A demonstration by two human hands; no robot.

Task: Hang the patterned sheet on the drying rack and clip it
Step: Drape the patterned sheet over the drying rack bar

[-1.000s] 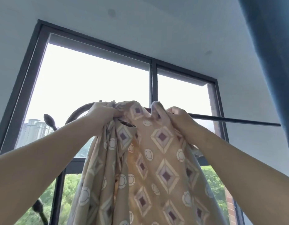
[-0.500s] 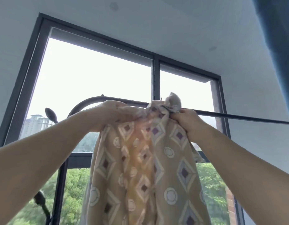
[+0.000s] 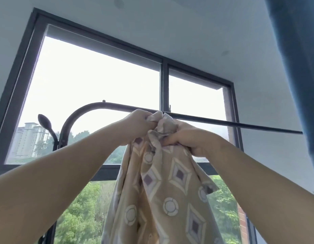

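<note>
Both arms reach up toward the window (image 3: 99, 85), and the sheet (image 3: 163, 187) is bunched between the two hands just below the rail (image 3: 232, 124) of the rack. The left hand (image 3: 136, 125) is curled into a fist around a wad of the cloth's top edge, knuckles up, right under the rail where its straight run begins. The right hand (image 3: 189, 140) sits a little lower and to the right, fingers folded tight on another gather of the same fabric, thumb pressed against the folds. Between the hands a crumpled peak of cloth pokes up and reaches the rail (whether it actually lies over the bar or only in front of it I cannot tell).

From the hands the sheet hangs down in long folds toward the bottom of the view, tan with pale diamonds, purple centres and white rings. It falls near me, in front of the lower window pane and the green trees (image 3: 82, 217) outside.

The rail is dark and thin, running from a curved bend at the left, out to the right, where its end meets a blue curtain (image 3: 300, 67). A dark hook (image 3: 45, 122) with a rounded tip stands up from the rack's post at the far left. Through the glass on the left a pale tower block (image 3: 27, 138) shows under a white sky.
</note>
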